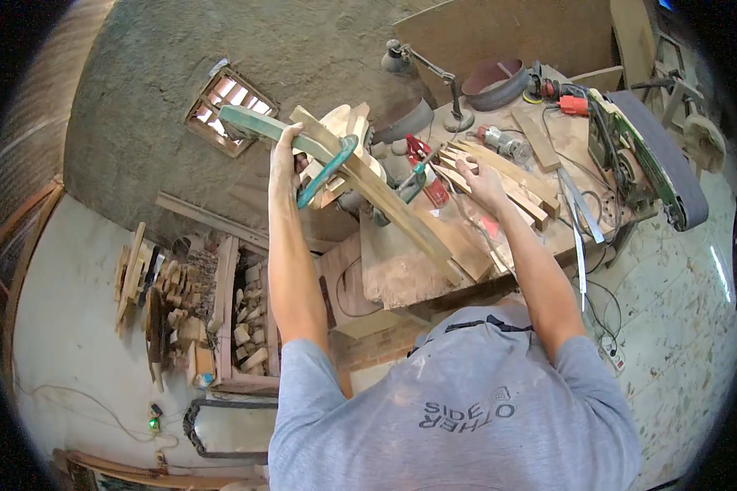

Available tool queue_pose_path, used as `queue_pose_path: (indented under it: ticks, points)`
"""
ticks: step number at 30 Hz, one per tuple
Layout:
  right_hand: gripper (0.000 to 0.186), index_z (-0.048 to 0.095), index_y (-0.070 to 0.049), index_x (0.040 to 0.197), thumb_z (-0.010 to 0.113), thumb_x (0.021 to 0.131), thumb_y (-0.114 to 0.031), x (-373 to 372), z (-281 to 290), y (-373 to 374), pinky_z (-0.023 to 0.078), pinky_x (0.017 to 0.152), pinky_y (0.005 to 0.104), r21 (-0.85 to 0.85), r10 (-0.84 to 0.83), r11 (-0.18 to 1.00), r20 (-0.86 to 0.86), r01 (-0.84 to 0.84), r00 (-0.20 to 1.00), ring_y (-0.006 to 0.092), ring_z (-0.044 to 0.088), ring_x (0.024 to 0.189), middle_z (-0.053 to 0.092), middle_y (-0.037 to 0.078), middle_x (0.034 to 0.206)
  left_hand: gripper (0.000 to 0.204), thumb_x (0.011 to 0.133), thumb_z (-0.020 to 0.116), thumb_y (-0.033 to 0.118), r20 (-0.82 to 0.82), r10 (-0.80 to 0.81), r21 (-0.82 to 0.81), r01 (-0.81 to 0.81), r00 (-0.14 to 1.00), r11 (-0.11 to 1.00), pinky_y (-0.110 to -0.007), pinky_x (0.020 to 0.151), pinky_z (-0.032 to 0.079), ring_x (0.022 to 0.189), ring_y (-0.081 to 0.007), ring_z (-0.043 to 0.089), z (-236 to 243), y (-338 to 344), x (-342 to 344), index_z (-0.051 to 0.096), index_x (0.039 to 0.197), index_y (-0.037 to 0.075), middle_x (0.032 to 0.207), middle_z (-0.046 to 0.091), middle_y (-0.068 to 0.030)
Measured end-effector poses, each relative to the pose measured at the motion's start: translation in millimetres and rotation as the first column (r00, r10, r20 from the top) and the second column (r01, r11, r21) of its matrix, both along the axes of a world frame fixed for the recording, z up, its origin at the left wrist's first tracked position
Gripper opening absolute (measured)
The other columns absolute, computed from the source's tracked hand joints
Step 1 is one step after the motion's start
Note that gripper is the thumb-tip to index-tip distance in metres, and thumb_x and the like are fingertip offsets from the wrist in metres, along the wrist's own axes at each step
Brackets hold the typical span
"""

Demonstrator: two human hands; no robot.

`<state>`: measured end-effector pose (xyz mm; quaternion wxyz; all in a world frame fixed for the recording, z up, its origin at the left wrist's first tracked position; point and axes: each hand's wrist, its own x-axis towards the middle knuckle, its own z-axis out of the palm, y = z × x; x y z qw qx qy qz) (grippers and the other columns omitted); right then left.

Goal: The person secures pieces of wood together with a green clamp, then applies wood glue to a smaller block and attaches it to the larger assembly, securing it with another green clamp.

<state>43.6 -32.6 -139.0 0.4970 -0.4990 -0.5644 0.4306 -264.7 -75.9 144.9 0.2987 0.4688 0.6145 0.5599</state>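
My left hand [285, 147] is closed around a wide green bar [250, 123], beside a long wooden board [397, 213] that slants down toward the bench's front edge. A teal clamp frame [329, 173] crosses this board, and its screw end [418, 174] shows to the right. Behind the board, several pale wooden pieces [348, 127] are bunched together. My right hand [485, 184] is over a row of pointed wooden strips [520, 184], close to the clamp's screw. Its fingers look loosely bent and apart, with nothing visible in them.
The workbench [393, 266] carries a desk lamp [458, 119], a grey power tool [504, 146], metal rings [495, 84] and loose cables. A belt sander [659, 155] stands at the right. At the left are a bin of wood offcuts [250, 327] and stacked wood scraps [176, 303].
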Motion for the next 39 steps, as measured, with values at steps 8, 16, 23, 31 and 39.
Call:
queue_pose_path:
  ticks: [8,16,23,31,39]
  points:
    - [0.074,0.040,-0.013,0.149,0.048,0.098,-0.066,-22.5,19.9,-11.8,0.050,0.096,0.0384,-0.031,0.134,0.985,-0.459,-0.167,0.878,0.0299,0.059,0.119,0.052,0.017,0.140,0.046,0.079,0.076,0.025,-0.076,-0.078,0.280,0.096,0.994,0.955,-0.034,0.070,0.054,0.085,-0.0193,0.064,13.9,-60.5,55.8,0.058,0.111,-0.002,0.099,0.061,-0.0103]
    - [0.057,0.056,-0.006,0.128,0.035,0.107,-0.055,-30.0,30.3,-9.3,0.051,0.094,0.0385,0.117,0.203,0.979,-0.568,-0.166,0.797,0.0189,0.060,0.109,0.064,0.010,0.118,0.065,0.074,0.083,0.033,-0.126,-0.053,0.348,0.094,0.991,0.933,-0.034,0.083,0.051,0.093,-0.0204,0.061,-2.4,-80.0,45.9,0.056,0.120,-0.004,0.105,0.060,-0.0113]
    - [0.047,0.056,-0.004,0.070,0.047,0.106,-0.034,-52.1,57.3,-1.7,0.040,0.088,0.0310,0.125,0.154,0.988,-0.755,-0.092,0.637,0.0179,0.051,0.076,0.063,0.011,0.080,0.055,0.080,0.080,0.026,0.064,-0.027,0.234,0.012,0.998,0.972,-0.035,0.091,0.051,0.100,-0.0218,0.062,-70.1,-95.3,-17.3,0.059,0.120,-0.006,0.108,0.063,-0.0123]
    - [0.044,0.037,-0.005,0.054,0.054,0.093,-0.015,-36.8,43.8,-10.2,0.029,0.057,0.0337,0.285,0.263,0.954,-0.669,-0.087,0.695,0.0166,0.034,0.056,0.036,0.004,0.057,0.074,0.078,0.081,0.036,0.068,-0.179,0.406,0.137,0.981,0.904,-0.042,0.095,0.052,0.109,-0.0290,0.062,-26.4,-113.5,46.9,0.047,0.131,-0.003,0.113,0.063,-0.0193]
    - [0.044,0.037,-0.003,0.051,0.054,0.089,-0.016,-23.0,41.2,-19.5,0.027,0.053,0.0349,0.433,0.337,0.901,-0.713,0.008,0.615,0.0187,0.036,0.050,0.039,0.007,0.052,0.116,0.069,0.089,0.048,0.463,-0.233,0.233,0.136,0.855,0.963,-0.051,0.100,0.052,0.120,-0.0386,0.060,0.3,-133.4,51.9,0.023,0.154,0.003,0.121,0.061,-0.0283]
